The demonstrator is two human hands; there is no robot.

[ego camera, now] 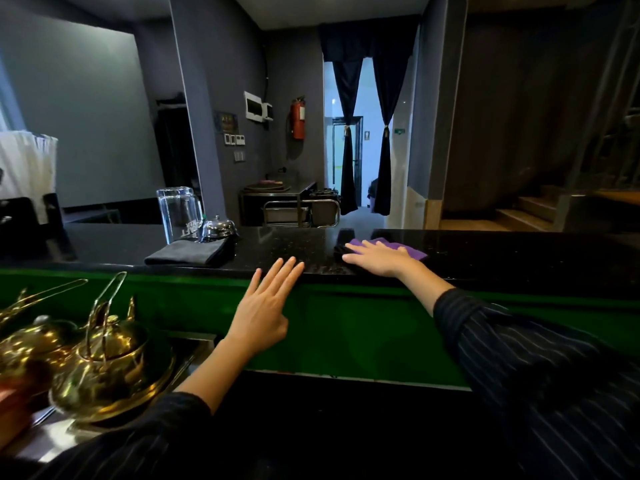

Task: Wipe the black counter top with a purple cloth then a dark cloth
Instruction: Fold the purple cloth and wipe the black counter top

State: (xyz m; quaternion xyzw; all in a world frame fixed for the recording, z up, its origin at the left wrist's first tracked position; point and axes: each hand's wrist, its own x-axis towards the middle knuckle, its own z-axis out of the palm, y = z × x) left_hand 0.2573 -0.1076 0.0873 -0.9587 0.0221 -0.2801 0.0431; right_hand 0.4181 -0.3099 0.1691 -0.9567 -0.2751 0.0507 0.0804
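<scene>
The black counter top runs across the middle of the view above a green front panel. A purple cloth lies flat on it at the right, and my right hand presses on it with straight fingers, covering most of it. A folded dark cloth lies on the counter to the left, untouched. My left hand is flat with straight fingers, its fingertips at the counter's near edge, holding nothing.
A clear glass pitcher and a chrome service bell stand just behind the dark cloth. Brass teapots sit on a lower metal shelf at the near left. Beyond the counter are a cart and a curtained doorway.
</scene>
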